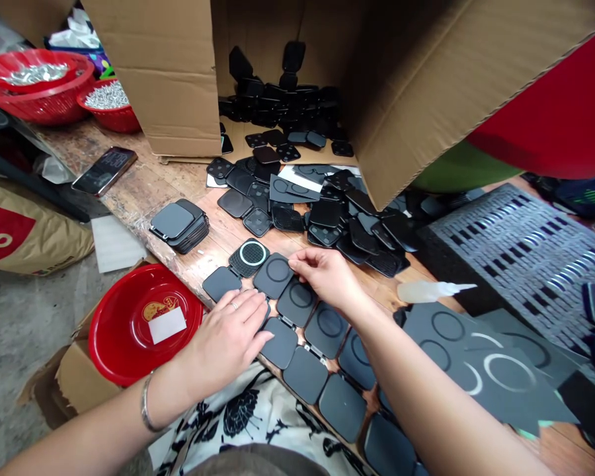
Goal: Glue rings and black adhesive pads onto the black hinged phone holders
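Note:
Two rows of hinged black square plates lie opened out along the table's front edge. My left hand rests on the near row, fingers stretched flat over a plain plate. At the far corner of a ringed plate, my right hand has thumb and forefinger pinched together; whether anything small is between them I cannot make out. Beyond it, a plate with a white ring shows a textured face. A plain plate is joined to it. More ringed plates continue towards my right forearm.
A stack of black plates and a phone lie left. Behind are loose black pieces and a cardboard box. A squeeze bottle and sticker sheets lie right. A red basin stands below the edge.

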The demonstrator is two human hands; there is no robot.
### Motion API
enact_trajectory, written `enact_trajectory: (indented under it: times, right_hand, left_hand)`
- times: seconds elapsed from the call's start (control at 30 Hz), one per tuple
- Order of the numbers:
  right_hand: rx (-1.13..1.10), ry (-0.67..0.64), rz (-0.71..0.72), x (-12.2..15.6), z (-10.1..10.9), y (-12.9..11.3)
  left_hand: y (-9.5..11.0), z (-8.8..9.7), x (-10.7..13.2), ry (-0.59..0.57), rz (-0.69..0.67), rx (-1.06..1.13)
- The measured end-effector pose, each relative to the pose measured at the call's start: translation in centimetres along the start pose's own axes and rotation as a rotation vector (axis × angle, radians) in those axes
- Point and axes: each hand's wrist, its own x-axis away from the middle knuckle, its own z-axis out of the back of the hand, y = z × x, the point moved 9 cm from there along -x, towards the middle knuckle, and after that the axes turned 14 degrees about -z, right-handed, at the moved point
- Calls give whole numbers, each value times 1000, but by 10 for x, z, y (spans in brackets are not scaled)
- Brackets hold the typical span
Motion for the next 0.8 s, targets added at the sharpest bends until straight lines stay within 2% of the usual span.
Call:
enact_trajectory:
  times: [0.8]
  right_hand:
    - [98, 36, 23, 0, 1, -2]
  left_hand:
    - [-1, 3, -4, -2, 18, 55]
